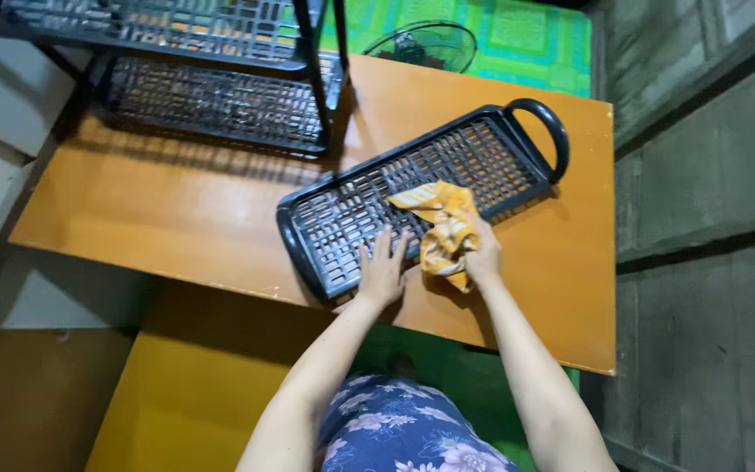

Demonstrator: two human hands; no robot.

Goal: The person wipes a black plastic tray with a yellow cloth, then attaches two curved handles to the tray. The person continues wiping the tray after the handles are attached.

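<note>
Left hand (pixel 382 273) flat, fingers spread on black slotted tray (pixel 412 192); right hand (pixel 482 258) clenched around yellow cloth (pixel 443 227) on tray.

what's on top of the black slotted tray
On the black slotted tray lie a yellow cloth, gripped by the right hand, and the flat left hand. The slots beneath them are hidden.

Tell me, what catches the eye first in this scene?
A black slotted tray lies slantwise on the orange table. The right hand presses a yellow cloth onto it, while the left hand lies flat on its near edge. A black rack stands at the table's far left.
</note>
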